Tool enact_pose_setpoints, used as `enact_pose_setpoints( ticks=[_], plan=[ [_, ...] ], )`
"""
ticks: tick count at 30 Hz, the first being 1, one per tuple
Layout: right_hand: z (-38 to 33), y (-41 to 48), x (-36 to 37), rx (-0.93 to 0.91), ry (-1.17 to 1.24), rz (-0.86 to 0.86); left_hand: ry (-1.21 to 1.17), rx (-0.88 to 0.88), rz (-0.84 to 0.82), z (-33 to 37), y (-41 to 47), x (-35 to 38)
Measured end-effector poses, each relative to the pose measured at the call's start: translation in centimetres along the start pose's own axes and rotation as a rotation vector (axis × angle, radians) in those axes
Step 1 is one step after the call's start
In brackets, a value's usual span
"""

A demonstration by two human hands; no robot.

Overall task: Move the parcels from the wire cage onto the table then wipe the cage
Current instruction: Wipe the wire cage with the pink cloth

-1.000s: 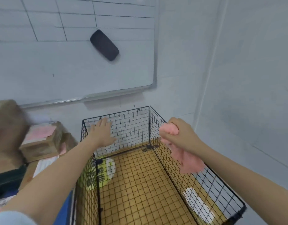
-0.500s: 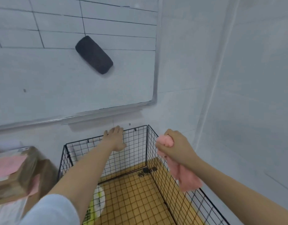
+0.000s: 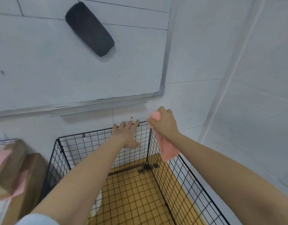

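Wire cage on yellow tiled floor

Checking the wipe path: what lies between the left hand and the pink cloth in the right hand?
Head view: only the bare back mesh of the black wire cage separates the left hand from the pink cloth gripped by the right hand.

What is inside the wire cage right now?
No parcels visible inside the wire cage, only yellow tiles through its mesh floor. The left forearm covers most of a pale item by the left wall.
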State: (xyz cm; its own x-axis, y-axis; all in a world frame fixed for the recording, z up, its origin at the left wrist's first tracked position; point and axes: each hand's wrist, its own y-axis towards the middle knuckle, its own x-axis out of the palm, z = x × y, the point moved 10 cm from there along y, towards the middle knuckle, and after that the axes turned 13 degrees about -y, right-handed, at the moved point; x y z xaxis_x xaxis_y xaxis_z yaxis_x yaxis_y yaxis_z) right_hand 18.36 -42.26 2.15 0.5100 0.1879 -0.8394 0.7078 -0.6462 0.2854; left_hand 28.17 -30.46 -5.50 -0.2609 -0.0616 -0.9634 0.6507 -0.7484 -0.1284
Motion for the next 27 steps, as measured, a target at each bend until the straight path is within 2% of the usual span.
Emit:
enact_pose_setpoints(
  ticks=[5, 12, 27],
  plan=[
    [0.9, 1.1, 2.5, 0.049, -0.139, -0.101, 0.037, -0.005, 0.006, 0.1, 0.2, 0.2],
    [2.7, -0.2, 2.4, 0.082, -0.062, -0.119, 0.061, 0.0, 0.045, 0.1, 0.3, 0.1],
    [5.2, -13.0, -3.7, 0.124, -0.178, -0.088, 0.035, 0.003, 0.056, 0.1, 0.5, 0.0]
  ],
)
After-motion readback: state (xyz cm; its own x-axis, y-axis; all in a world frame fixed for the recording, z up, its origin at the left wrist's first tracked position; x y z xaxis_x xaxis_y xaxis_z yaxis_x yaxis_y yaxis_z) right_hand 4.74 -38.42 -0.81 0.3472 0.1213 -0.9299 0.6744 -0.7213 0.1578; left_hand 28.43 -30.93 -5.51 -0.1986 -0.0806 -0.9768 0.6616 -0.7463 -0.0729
